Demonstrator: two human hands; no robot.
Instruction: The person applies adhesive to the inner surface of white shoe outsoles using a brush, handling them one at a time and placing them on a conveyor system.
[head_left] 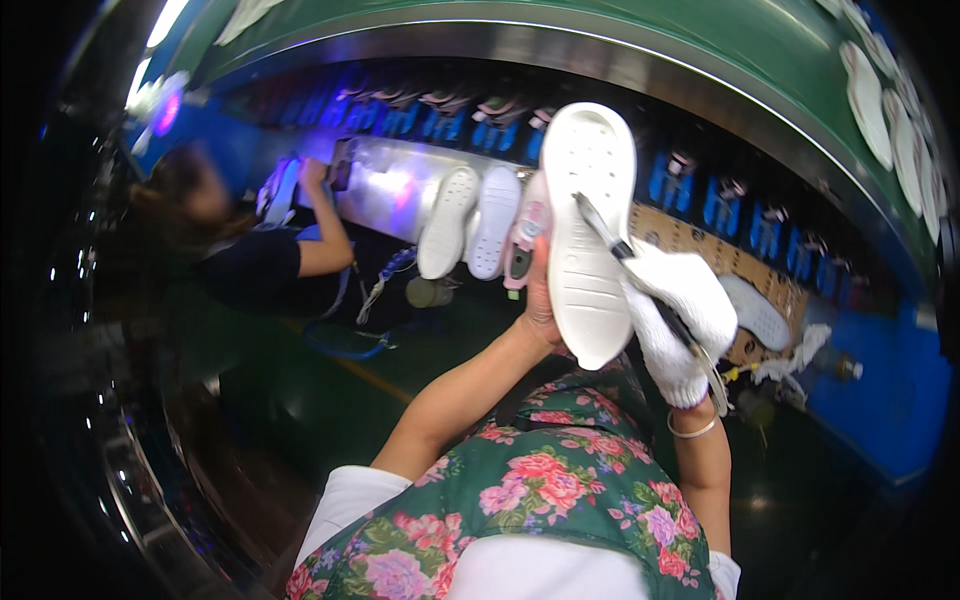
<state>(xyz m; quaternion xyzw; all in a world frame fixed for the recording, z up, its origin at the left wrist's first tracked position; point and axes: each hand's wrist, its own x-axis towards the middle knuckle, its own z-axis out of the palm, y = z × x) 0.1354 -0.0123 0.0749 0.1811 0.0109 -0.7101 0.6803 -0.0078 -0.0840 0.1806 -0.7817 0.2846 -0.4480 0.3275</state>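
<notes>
My bare left hand is closed on the left edge of a white shoe sole, held up lengthwise before me. The sole's face shows small pits at its far end and cross ridges nearer me. My right hand, in a white knit glove, grips a brush with a dark handle and a pale tip. Its tip lies over the sole's upper middle; whether it touches cannot be made out. Just left of the sole is a pink shoe-like piece, partly hidden by the sole and my left hand.
Two more soles, a white one and a lilac one, lie on a metal surface. Blue-clipped shoe parts line the back beneath a green shelf. Another sole lies right. A person works at left.
</notes>
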